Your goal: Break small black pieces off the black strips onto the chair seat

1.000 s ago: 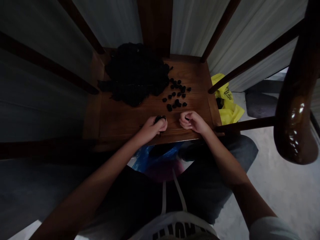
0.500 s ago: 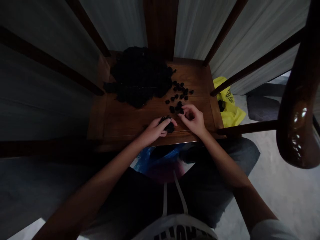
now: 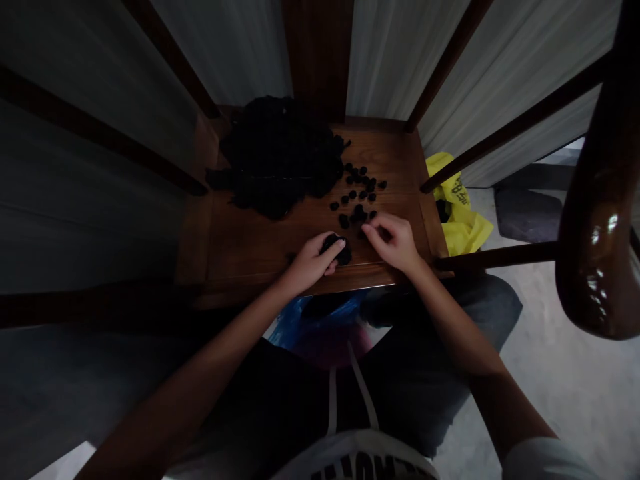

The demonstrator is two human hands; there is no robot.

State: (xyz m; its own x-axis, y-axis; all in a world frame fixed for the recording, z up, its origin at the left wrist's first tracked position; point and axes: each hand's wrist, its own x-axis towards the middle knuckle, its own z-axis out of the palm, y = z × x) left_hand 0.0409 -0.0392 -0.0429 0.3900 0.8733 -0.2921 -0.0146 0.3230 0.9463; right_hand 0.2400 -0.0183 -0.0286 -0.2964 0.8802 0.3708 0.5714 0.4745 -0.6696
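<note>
My left hand (image 3: 316,258) is closed around a dark, soft-looking black bundle (image 3: 343,252), thumb pressed on top, near the seat's front edge. To the right, my right hand (image 3: 394,240) has its thumb and fingers drawn together in a pinch; whether anything sits between the tips is too dark to tell. Just beyond its fingertips lies a cluster of small black lumps (image 3: 359,214). More small black lumps (image 3: 362,180) are scattered behind them. A large heap of black material (image 3: 280,157) covers the back left of the wooden seat (image 3: 260,243).
Dark wooden spindles (image 3: 463,157) and a back slat (image 3: 320,60) frame the chair seat. A curved, glossy armrest (image 3: 595,280) stands close on the right. Beside the seat hangs a yellow bag (image 3: 463,227). Below the front edge shows blue plastic (image 3: 295,320).
My right hand has drawn slightly right and back from the small lumps, fingers closer together. My left hand's fingers have curled in more around the black bundle.
</note>
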